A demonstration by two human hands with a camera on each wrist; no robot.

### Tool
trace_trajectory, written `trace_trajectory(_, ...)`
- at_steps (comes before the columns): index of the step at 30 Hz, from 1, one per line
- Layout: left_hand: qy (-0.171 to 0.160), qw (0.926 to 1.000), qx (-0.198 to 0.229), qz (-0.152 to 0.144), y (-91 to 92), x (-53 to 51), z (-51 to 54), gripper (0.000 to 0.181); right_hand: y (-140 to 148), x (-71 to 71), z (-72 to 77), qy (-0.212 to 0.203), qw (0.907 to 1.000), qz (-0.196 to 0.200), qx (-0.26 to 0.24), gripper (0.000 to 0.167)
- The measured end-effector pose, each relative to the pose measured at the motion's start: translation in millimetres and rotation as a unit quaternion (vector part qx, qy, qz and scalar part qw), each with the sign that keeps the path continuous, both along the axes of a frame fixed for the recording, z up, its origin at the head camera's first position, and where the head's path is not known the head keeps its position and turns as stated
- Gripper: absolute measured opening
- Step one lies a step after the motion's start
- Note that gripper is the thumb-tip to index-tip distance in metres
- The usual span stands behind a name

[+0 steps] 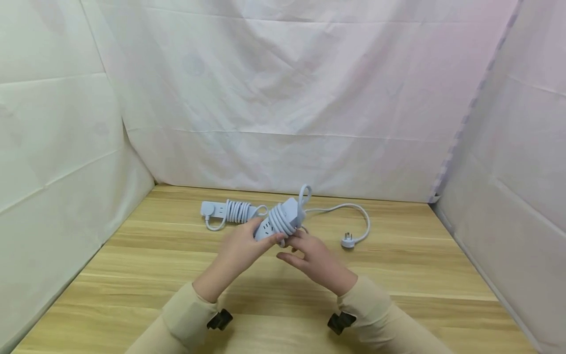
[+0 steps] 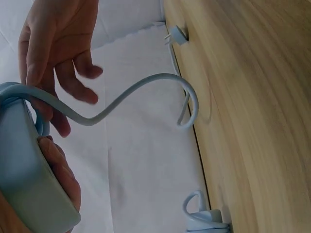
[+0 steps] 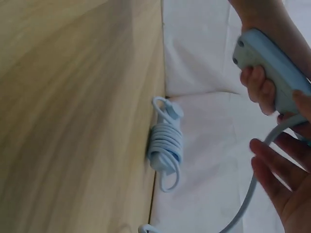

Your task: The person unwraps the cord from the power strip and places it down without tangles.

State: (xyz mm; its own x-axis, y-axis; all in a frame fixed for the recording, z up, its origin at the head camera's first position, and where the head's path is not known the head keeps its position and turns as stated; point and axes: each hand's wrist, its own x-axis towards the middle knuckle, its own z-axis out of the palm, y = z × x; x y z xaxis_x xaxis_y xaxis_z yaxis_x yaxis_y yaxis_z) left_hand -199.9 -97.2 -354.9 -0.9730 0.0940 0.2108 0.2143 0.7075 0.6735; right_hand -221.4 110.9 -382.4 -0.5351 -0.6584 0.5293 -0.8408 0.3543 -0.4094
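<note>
Near the surface's (image 1: 110, 295) far edge, a wrapped power strip (image 1: 238, 212) is partly covered by the left hand (image 1: 242, 246), which grips a raised power strip (image 1: 277, 219). Beside it, the right hand (image 1: 316, 256) spreads loosely, fingertips partly hidden, touching the cord (image 1: 365, 219). Rightward lies its plug (image 1: 348, 241).

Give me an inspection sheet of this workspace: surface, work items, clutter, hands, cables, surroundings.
Surface: wood-grain tabletop.
Work items: held power strip, tilted, cord wound around it; second power strip lying farther back to the left, also cord-wrapped.
Clutter: nothing seen.
Hands: left hand grips the held power strip; right hand, fingers loosely extended, beside it, contact with the cord unclear.
Cables: loose cord curves across the tabletop to the right, ending in a plug, prongs up.
Surroundings: white cloth behind and at both sides.
</note>
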Motion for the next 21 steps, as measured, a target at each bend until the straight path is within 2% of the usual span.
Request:
trace_trajectory(3, -0.01, 0.9999, 0.002, 0.0, 2.7, 0.8, -1.1, 0.067, -2, 4.0, -3.4, -0.02, 0.9998, -0.002, -0.005, 0.019)
trace_trajectory(6, -0.018, 0.9998, -0.006, -0.001, 4.4, -0.2, -2.7, 0.068, 0, 7.2, -4.2, -0.017, 0.9996, -0.013, 0.02, 0.018)
trace_trajectory(12, -0.007, 0.9987, -0.05, -0.013, 5.0, -1.7, -4.6, 0.081, 7, 13.1, -2.8, -0.006, 0.9984, -0.011, 0.055, 0.012)
trace_trajectory(14, -0.004, 0.998, -0.062, -0.012, 4.1, -1.6, -4.8, 0.079, 10, 15.6, -1.4, 0.0, 0.9984, -0.006, 0.057, 0.009)
trace_trajectory(18, 0.023, 0.9939, -0.107, -0.008, 0.2, -1.9, -6.7, 0.069, 16, 20.4, 2.5, 0.023, 0.9978, -0.006, 0.061, 0.006)
trace_trajectory(21, 0.063, 0.9849, -0.161, -0.006, -2.7, -3.3, -9.4, 0.068, 18, 23.2, 4.5, 0.058, 0.9951, -0.019, 0.078, 0.006)
